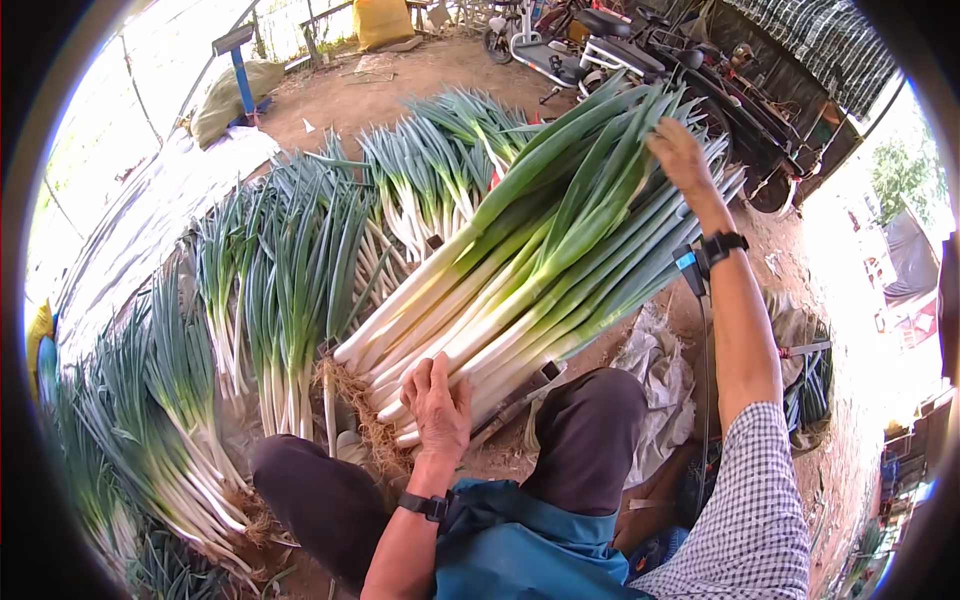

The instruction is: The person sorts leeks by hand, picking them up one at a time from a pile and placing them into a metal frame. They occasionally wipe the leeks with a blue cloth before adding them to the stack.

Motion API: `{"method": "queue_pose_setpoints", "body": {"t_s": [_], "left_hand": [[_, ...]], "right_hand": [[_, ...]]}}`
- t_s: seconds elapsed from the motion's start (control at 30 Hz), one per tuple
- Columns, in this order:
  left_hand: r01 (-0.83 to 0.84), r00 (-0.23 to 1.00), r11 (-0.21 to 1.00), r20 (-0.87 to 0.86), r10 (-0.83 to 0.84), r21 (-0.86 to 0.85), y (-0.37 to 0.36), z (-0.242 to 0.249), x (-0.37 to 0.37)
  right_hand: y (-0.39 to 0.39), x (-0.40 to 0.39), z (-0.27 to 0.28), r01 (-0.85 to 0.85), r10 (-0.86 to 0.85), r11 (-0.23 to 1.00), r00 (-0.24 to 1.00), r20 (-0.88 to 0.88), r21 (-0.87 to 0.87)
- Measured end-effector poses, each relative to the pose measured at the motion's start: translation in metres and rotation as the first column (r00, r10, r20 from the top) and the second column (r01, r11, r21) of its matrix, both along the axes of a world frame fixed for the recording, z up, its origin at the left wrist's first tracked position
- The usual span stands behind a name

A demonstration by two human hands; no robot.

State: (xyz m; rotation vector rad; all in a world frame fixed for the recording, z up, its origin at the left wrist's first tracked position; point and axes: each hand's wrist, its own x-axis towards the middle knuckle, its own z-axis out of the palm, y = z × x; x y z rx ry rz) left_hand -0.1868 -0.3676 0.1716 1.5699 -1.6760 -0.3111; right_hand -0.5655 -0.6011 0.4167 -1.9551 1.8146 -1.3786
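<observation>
A large pile of long green onions (520,270) lies slantwise in front of my knees, with white stems and brown roots (350,400) toward me and green leaves pointing up and right. My left hand (438,405) rests on the white stems close to the root end, its fingers curled around a stalk. Out at the leaf tips, my right hand (682,160) has its fingers closed on the green leaves of the same pile. Part of a dark metal frame (520,395) shows under the stems; most of it is hidden.
More green onions (300,290) lie in bundles on the ground to the left and beyond the pile. A crumpled white sack (655,385) is beside my right knee. Scooters (600,45) stand at the back right, and a yellow sack (382,22) sits at the far edge.
</observation>
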Motion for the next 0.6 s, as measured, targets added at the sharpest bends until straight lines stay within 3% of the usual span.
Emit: {"method": "queue_pose_setpoints", "body": {"t_s": [0.03,0.07,0.1,0.13,0.17,0.23,0.27,0.33,0.4,0.47,0.5,0.6], "left_hand": [[0.009,1.0,1.0,-0.004,-0.009,0.006,0.0,0.0,0.0],[0.014,1.0,1.0,-0.007,-0.014,0.011,0.0,0.0,0.0],[0.015,1.0,1.0,-0.011,-0.015,0.015,-0.001,0.0,0.002],[0.005,1.0,1.0,-0.016,-0.005,0.024,-0.002,0.002,0.003],[0.002,1.0,0.999,-0.018,-0.002,0.034,-0.002,0.003,0.003],[0.013,1.0,0.999,-0.006,-0.013,0.049,0.001,0.001,0.002],[0.013,1.0,0.999,0.001,-0.014,0.042,0.0,-0.002,0.002],[0.023,1.0,1.0,0.019,-0.023,0.009,-0.004,-0.004,0.0],[0.017,0.999,1.0,0.045,-0.016,-0.025,-0.002,-0.006,0.0],[0.025,0.997,0.998,0.071,-0.021,-0.055,-0.002,-0.008,0.0],[0.026,0.997,0.997,0.081,-0.02,-0.075,-0.004,-0.011,0.0],[0.039,0.997,0.996,0.069,-0.034,-0.077,-0.004,-0.009,0.0]], "right_hand": [[0.0,0.014,0.003,0.035,-0.033,0.999,0.95,-0.312,0.0],[-0.001,0.024,0.001,0.062,-0.057,0.998,0.805,-0.591,-0.012],[-0.003,0.029,-0.015,-0.079,-0.172,0.946,0.701,-0.693,-0.314],[0.02,0.059,-0.013,-0.131,-0.137,0.935,0.722,-0.678,-0.329],[0.032,0.078,-0.026,-0.303,-0.026,0.879,0.74,-0.672,-0.368],[0.058,0.099,-0.052,-0.468,0.241,0.88,0.581,-0.777,-0.077],[0.062,0.101,-0.065,-0.465,0.324,0.884,0.55,-0.77,0.039],[0.056,0.095,-0.096,-0.503,0.287,0.861,0.607,-0.741,-0.078],[0.052,0.093,-0.089,-0.504,0.347,0.863,0.547,-0.762,0.031],[0.045,0.099,-0.09,-0.593,0.324,0.801,0.545,-0.774,-0.083],[0.044,0.097,-0.089,-0.567,0.35,0.823,0.473,-0.809,0.025],[0.053,0.096,-0.085,-0.529,0.395,0.844,0.497,-0.773,0.091]]}}
